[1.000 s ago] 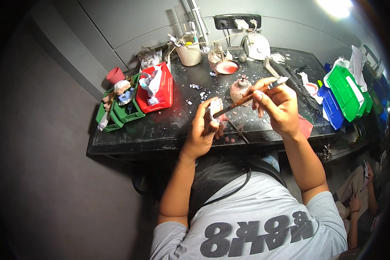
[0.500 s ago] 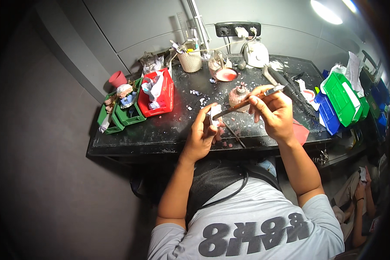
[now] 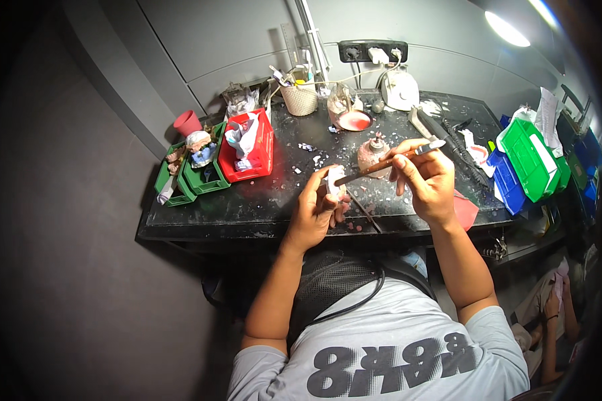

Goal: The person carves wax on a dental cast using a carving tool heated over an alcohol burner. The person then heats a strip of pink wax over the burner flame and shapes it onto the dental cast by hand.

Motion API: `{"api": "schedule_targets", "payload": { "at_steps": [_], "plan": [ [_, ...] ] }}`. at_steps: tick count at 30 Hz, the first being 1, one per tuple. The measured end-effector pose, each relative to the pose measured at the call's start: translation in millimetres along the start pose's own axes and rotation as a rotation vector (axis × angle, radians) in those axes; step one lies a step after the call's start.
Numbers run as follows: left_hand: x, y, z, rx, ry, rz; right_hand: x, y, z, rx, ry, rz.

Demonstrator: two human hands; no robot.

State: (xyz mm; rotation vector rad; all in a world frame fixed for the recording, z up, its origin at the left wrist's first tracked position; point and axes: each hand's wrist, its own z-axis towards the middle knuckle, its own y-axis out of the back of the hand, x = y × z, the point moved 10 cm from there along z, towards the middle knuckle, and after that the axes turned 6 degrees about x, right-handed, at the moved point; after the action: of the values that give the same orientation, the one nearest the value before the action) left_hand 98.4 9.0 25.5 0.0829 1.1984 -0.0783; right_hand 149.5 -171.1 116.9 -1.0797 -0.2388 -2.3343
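Observation:
My left hand (image 3: 311, 210) grips a small white and pinkish moulded piece (image 3: 335, 180) above the front of the dark worktable (image 3: 287, 222). My right hand (image 3: 428, 180) is closed on a long tool (image 3: 379, 167) with a brown handle and metal at the upper end; its other end touches or nearly touches the piece. A pinkish, stained spirit burner (image 3: 372, 156) stands behind my fingers. A thin metal rod (image 3: 361, 207) lies between my hands, and a red sheet (image 3: 465, 210) lies partly behind my right hand.
Green bins (image 3: 204, 180) and a red bin (image 3: 267, 154) sit at left, a pen basket (image 3: 299, 101) and shallow pink dish (image 3: 354, 121) at back. Right are a black handpiece (image 3: 448, 144) and stacked green and blue bins (image 3: 535, 160). A co-worker's hand (image 3: 552, 305) shows lower right.
The desk appears slightly lower in the picture as the view shifts. My hands keep their grips, with the tool held a little flatter. The co-worker's hands have moved slightly.

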Motion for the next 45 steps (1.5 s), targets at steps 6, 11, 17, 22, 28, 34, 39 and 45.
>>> {"api": "schedule_targets", "payload": {
  "at_steps": [6, 11, 17, 22, 28, 34, 39, 45],
  "plan": [
    [2, 1, -2, -0.014, 0.03, 0.003, -4, -2, -1, 0.026, -0.021, 0.005],
    [2, 1, -1, -0.023, 0.037, 0.006, -6, -9, 0, 0.056, -0.054, 0.043],
    [1, 1, -2, -0.024, 0.042, 0.004, -8, -10, 1, 0.062, -0.06, 0.033],
    [1, 2, -1, -0.022, 0.041, 0.016, -5, -7, -2, 0.036, -0.024, 0.031],
    [-1, 1, -1, -0.015, 0.049, 0.024, 0, -9, 2, 0.059, 0.006, 0.083],
    [-2, 1, 0, -0.035, 0.052, 0.032, -3, -7, 3, 0.054, -0.008, 0.08],
    [3, 4, -2, -0.008, -0.002, -0.021, 3, 29, 24, -0.094, 0.0, -0.06],
    [6, 6, -2, -0.002, 0.018, -0.062, -15, 79, 48, -0.332, -0.079, -0.279]
  ]
}}
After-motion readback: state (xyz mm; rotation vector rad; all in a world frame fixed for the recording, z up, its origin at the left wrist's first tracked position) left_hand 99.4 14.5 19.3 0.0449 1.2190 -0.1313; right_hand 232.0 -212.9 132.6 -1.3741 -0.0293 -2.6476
